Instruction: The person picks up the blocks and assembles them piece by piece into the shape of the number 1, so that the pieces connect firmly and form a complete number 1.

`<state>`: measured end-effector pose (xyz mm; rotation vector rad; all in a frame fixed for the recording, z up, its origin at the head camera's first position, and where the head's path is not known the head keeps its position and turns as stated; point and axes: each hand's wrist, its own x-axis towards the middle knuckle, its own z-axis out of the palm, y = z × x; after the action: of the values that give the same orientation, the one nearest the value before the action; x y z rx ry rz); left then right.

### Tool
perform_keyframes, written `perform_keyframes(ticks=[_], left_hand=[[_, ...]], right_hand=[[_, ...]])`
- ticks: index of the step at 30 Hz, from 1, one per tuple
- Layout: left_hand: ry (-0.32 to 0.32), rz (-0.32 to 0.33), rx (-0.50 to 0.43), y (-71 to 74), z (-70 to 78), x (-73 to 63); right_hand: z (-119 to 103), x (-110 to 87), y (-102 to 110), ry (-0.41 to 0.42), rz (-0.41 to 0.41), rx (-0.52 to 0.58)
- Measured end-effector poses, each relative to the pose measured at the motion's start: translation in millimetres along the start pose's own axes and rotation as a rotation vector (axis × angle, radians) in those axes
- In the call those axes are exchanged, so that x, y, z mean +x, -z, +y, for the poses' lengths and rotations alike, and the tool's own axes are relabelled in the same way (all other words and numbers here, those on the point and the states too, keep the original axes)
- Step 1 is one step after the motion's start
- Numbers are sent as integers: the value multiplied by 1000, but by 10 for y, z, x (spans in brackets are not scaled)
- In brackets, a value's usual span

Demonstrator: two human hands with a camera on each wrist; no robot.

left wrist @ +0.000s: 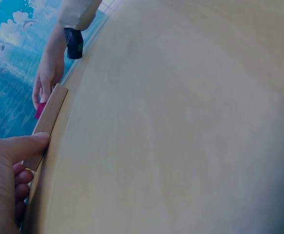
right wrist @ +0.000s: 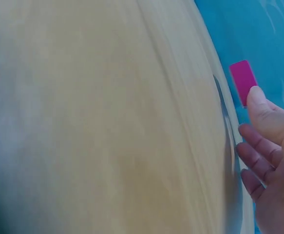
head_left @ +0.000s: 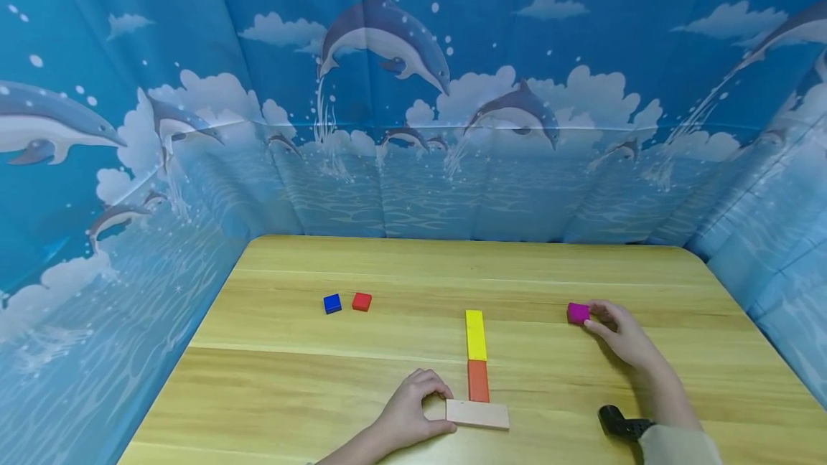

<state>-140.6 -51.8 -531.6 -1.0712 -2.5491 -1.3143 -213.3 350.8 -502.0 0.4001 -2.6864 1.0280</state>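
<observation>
My left hand (head_left: 413,411) pinches the left end of a plain wooden block (head_left: 478,415) between thumb and fingers. In the left wrist view the thumb presses on the near end of that wooden block (left wrist: 51,113). Above the wooden block lies an orange block (head_left: 478,380), and a long yellow block (head_left: 475,334) continues the line away from me. Over to the right, my right hand (head_left: 623,336) holds a small magenta block (head_left: 578,313) by its right side. In the right wrist view the thumb lies against this magenta block (right wrist: 242,82), while the other fingertips are partly hidden.
A small blue block (head_left: 332,303) and a red block (head_left: 362,301) lie side by side toward the table's back left. A black device (head_left: 623,423) is at my right wrist. A dolphin-print curtain (head_left: 413,185) hangs behind the wooden table (head_left: 291,372) and along its sides.
</observation>
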Motion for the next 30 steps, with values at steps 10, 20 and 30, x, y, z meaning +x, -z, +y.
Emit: perform_keyframes(ticks=[10,20,30], left_hand=[[7,-8,-13,4,-8,-5],[0,-1,-6,-6,-17,-5],[-15,19,15,-37,-47,-13]], right_hand=[[-219,215,-73,-6,-57,54],[-444,431,-288,50,-39,82],[-581,653,-589,99,-105,128]])
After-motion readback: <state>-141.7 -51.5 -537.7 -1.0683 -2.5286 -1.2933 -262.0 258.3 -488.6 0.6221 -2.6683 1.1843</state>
